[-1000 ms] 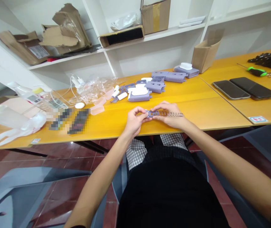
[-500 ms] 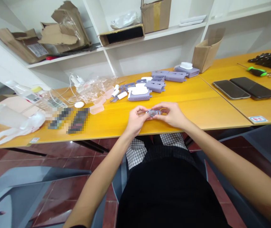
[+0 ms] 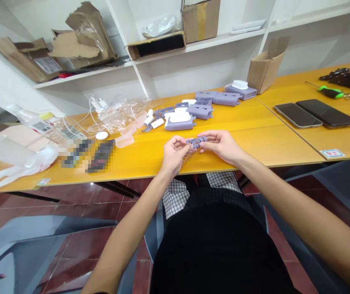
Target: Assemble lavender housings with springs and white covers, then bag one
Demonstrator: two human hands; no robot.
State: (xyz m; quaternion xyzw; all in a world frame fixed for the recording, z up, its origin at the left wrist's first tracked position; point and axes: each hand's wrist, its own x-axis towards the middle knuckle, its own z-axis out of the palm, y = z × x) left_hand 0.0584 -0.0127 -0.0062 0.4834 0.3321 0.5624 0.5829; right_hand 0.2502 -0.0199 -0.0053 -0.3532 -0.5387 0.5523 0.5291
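Note:
Both hands meet over the front of the yellow table (image 3: 254,134). My left hand (image 3: 172,153) and my right hand (image 3: 220,145) each pinch one end of a small purple plastic part (image 3: 195,141). A thin metal coil spring (image 3: 184,157) hangs from that part, running down and left across my left palm. Fingers of both hands are closed on the part.
Behind the hands lie several purple vented housings (image 3: 203,111) and white caps (image 3: 179,117). Clear plastic bags (image 3: 122,112) and a white bag (image 3: 15,159) are at the left. Two phones (image 3: 315,114), a green screwdriver (image 3: 331,92) and a cardboard box (image 3: 265,67) are at the right.
The spring stuck out to the right past my right hand a second ago. It now hangs down to the left under my left hand, and the purple part has been turned.

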